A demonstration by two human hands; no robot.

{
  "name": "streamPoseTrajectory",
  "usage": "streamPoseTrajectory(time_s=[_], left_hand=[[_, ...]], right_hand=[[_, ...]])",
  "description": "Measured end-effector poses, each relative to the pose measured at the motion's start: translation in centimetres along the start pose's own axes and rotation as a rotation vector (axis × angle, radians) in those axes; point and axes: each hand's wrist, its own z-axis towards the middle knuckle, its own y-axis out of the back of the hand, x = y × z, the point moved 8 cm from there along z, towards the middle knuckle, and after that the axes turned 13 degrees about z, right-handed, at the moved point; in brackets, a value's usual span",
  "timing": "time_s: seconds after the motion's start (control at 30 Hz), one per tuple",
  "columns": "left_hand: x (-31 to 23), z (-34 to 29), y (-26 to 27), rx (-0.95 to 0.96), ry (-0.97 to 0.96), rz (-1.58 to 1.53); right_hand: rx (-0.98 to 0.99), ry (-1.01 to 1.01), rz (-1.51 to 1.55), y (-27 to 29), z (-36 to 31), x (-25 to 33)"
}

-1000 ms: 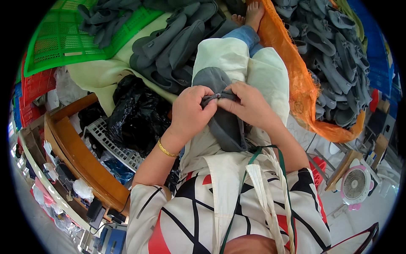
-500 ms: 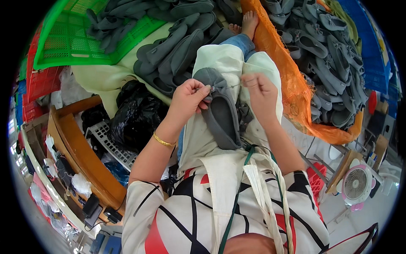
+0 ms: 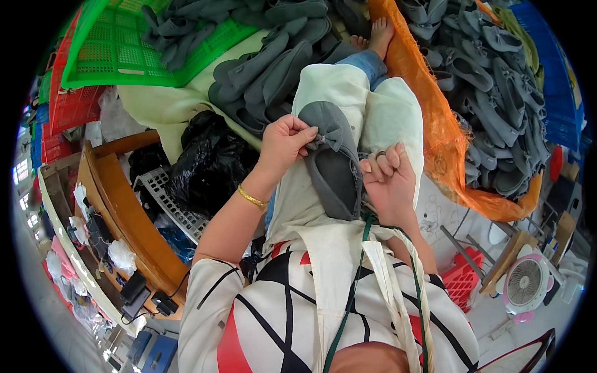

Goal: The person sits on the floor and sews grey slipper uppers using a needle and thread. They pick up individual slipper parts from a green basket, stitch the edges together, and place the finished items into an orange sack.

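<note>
A grey slip-on shoe (image 3: pixel 339 180) lies on the cream apron (image 3: pixel 388 118) over my lap, toe pointing away from me. Across its upper sits a grey fabric bow (image 3: pixel 333 138). My left hand (image 3: pixel 283 148) pinches the left end of that bow between thumb and fingers. Beside the shoe's right edge, my right hand (image 3: pixel 392 177) is curled, palm side up, with a dark ring-like band on one finger. Whatever its fingertips may hold is too small to make out.
Grey shoes (image 3: pixel 273 78) are heaped beyond my left knee, near a green basket (image 3: pixel 118 59). An orange sack (image 3: pixel 448 149) full of grey shoes lies to the right. Black plastic bags (image 3: pixel 208 155) and a wooden drawer (image 3: pixel 124 205) are at left; a small fan (image 3: pixel 525 280) stands right.
My right hand has come down and nearer the shoe, from out beyond the bow where a thin thread stretched. The left hand keeps its pinch; the bow now shows plainly.
</note>
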Motion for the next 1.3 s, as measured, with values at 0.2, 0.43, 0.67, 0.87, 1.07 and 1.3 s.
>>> streamPoseTrajectory(time_s=[0.2, 0.43, 0.67, 0.87, 1.07, 1.3], left_hand=[[-0.6, 0.3, 0.2, 0.060, -0.001, 0.158], [-9.0, -3.5, -2.5, -0.268, -0.746, 0.961], [-8.8, -2.0, -3.9, -0.078, -0.504, 1.117], [-9.9, -1.0, -6.7, -0.210, -0.459, 1.554], [-8.7, 0.4, -5.1, -0.272, -0.413, 1.411], [-5.5, 0.1, -2.2, -0.166, -0.137, 0.685]], right_hand=[[-0.029, 0.029, -0.063, -0.4, 0.9, 0.2], [0.107, 0.613, -1.163, -2.8, -4.0, 3.1], [0.376, 0.664, -2.015, -1.0, -10.5, 6.2], [-0.039, 0.510, -1.484, 1.2, -9.2, 9.3], [0.009, 0.221, -1.065, 0.6, -1.9, 4.8], [0.142, 0.154, -1.342, -2.2, 2.3, 0.0]])
